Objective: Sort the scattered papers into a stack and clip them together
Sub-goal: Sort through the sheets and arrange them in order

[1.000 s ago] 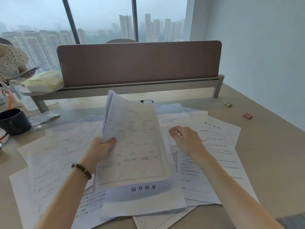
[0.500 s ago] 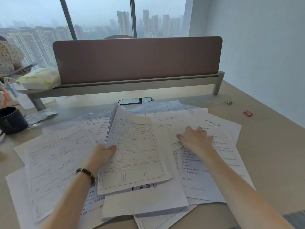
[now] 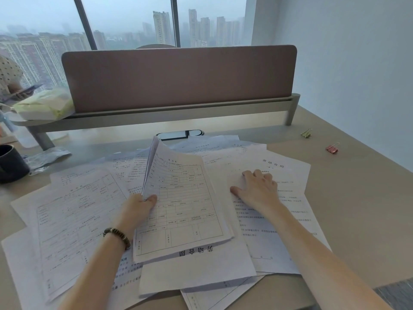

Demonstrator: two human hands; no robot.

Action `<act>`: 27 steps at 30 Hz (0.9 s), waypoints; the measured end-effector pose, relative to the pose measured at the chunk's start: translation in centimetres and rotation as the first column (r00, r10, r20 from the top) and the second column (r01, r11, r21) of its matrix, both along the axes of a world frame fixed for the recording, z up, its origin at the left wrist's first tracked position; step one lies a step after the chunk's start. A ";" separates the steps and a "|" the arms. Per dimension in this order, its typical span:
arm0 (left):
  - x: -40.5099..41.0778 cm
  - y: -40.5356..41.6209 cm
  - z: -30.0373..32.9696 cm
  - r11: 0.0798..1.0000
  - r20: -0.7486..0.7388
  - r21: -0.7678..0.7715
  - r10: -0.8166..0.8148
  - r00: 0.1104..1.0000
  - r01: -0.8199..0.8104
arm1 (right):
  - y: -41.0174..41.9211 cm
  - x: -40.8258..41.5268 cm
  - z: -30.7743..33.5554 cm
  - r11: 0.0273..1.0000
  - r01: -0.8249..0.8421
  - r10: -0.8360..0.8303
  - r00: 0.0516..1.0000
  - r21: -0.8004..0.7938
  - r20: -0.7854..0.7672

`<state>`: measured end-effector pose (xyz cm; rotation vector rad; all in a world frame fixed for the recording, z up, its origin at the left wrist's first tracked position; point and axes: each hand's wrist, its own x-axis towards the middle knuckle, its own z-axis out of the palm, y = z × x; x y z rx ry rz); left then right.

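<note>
Printed sheets lie scattered across the desk (image 3: pixel 348 220), overlapping one another. My left hand (image 3: pixel 138 206) grips the left edge of a small stack of forms (image 3: pixel 178 202), thumb on top, its far end lifted off the desk. My right hand (image 3: pixel 257 189) lies flat with fingers spread on a loose sheet with a printed heading (image 3: pixel 288 175) to the right of the stack. A pink binder clip (image 3: pixel 332 148) and a yellow-green binder clip (image 3: pixel 306 133) sit apart on the bare desk at the far right.
A brown divider panel (image 3: pixel 178 77) on a grey shelf crosses the back of the desk. A dark mug (image 3: pixel 11 164) and a crumpled plastic wrapper (image 3: pixel 47 155) sit at the left. A person in a dotted top (image 3: pixel 9 74) is at the far left. A white wall runs along the right.
My left hand lowered the held stack toward the desk. My right hand went from a loose fist above the papers to flat and spread on the right-hand sheet.
</note>
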<state>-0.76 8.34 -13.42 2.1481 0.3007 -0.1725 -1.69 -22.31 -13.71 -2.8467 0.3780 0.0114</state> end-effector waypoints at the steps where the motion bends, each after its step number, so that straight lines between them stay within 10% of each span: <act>1: -0.1 -0.1 0.1 1.000 -0.004 0.004 -0.001 1.000 0.001 | 0.0 0.0 0.0 1.000 0.001 -0.001 1.000 0.018 -0.007; 27: -0.6 -0.5 0.1 0.998 0.048 -0.063 0.005 0.999 -0.002 | 0.4 1.4 3.1 0.940 -0.107 0.158 0.978 0.323 -0.137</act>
